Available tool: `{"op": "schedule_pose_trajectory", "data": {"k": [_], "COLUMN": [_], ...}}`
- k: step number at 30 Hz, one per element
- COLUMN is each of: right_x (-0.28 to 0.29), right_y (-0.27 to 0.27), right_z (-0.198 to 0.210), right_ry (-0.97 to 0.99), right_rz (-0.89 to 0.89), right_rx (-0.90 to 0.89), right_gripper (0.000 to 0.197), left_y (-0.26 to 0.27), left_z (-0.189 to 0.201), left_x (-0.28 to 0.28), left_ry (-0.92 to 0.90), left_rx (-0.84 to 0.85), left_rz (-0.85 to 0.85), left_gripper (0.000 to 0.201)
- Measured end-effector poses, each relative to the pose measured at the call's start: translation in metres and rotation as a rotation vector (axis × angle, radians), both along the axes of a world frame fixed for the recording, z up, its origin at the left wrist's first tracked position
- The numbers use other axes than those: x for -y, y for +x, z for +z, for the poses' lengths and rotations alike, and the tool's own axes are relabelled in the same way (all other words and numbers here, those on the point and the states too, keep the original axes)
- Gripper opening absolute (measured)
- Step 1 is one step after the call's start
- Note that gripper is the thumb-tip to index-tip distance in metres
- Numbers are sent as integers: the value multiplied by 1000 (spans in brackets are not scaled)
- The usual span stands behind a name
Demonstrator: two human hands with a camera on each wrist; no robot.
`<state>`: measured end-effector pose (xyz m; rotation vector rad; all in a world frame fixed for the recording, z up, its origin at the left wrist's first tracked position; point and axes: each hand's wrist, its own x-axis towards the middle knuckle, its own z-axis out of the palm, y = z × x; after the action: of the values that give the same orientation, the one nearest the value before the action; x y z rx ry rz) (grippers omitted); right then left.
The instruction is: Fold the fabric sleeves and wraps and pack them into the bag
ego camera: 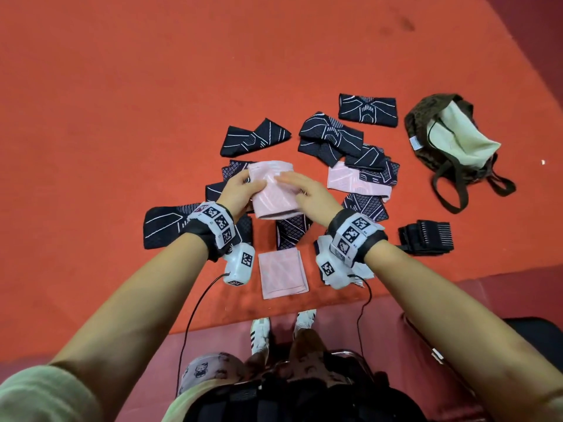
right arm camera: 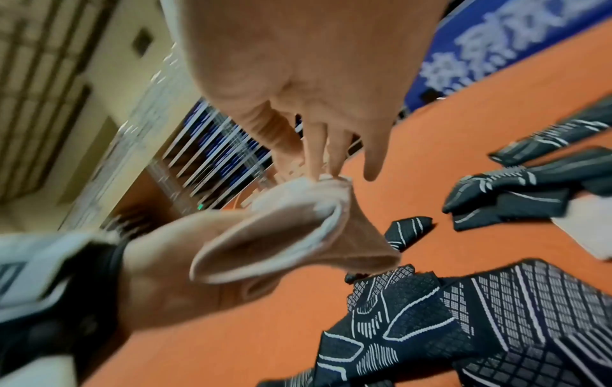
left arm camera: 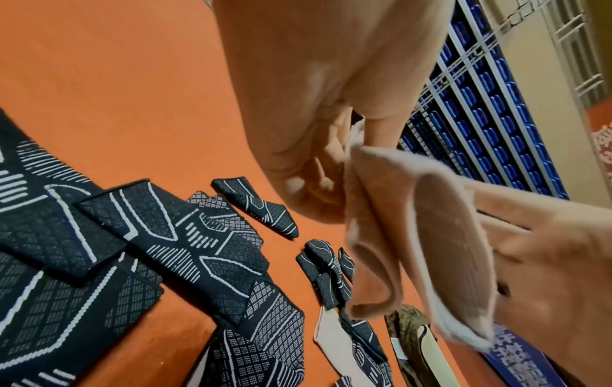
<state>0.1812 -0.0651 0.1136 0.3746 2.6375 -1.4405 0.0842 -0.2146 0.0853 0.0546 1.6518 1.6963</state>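
Left hand (ego camera: 237,193) and right hand (ego camera: 307,193) both pinch pink sleeve (ego camera: 274,201), just beyond folded pink square (ego camera: 283,274); best to match edges squarely before folding

Black wristbands (ego camera: 198,236) with white tag-marked camera blocks (ego camera: 240,264), thin black cables (ego camera: 360,327), pale green sleeve (ego camera: 36,394), striped white sneakers (ego camera: 260,333).

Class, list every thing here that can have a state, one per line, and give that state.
Held sleeve: pink, lifted, mouth gaping.
Left hand: grips the held sleeve.
Right hand: holds the held sleeve.
Near sleeve: pink, folded flat.
Bag: open, slumped.
Black sleeves: lying loose, some overlapping.
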Motion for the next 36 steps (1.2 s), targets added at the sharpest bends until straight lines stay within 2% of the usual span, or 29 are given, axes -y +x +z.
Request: {"op": "schedule_pose_trajectory", "data": {"k": [3, 5, 7, 10, 12, 15, 17, 19, 26, 29, 32, 36], "right_x": [-15, -23, -24, -26, -28, -27, -30, -31, -35, -36, -30, -20], "right_y": [-10, -14, -17, -22, -25, -28, -29, -30, -29, -30, -30, -23], "right_z": [-2, -5, -3, -4, -4, -1, 1, 3, 10, 9, 2, -18], "right_ry": [-94, -228, -397, -439, -432, -400, -348, -333, -301, -298, -247, -139], "right_rz": [-326, -361, -353, -370, -352, -369, -394, -399, -310, -357, -390, -376], "right_rx": [-5, 88, 137, 69, 8, -14, -53, -72, -33, -47, -43, 63], "right_gripper": [32, 19, 6, 13, 30, 15, 16, 6, 5, 30, 29, 43], "left_y": [2, 3, 2, 1, 2, 1, 1, 0, -6, -3, 0, 10], "left_z": [0, 1, 2, 3, 1, 3, 6, 10, 20, 24, 19, 0], "left_x": [4, 5, 5, 5, 3, 0, -2, -3, -7, -9, -11, -6], "left_ry": [63, 117, 97, -6, -32, -72, -44, 2, 48, 37, -56, -198], "left_rx": [33, 64, 32, -72, -126, -188, -139, -98, -109, -146, -295, -397], "left_rz": [-9, -14, 10, 80, 127, 181, 200, 213, 190, 199, 198, 155], "left_gripper": [30, 28, 28, 33, 36, 28, 19, 12, 21, 25, 24, 27]}}
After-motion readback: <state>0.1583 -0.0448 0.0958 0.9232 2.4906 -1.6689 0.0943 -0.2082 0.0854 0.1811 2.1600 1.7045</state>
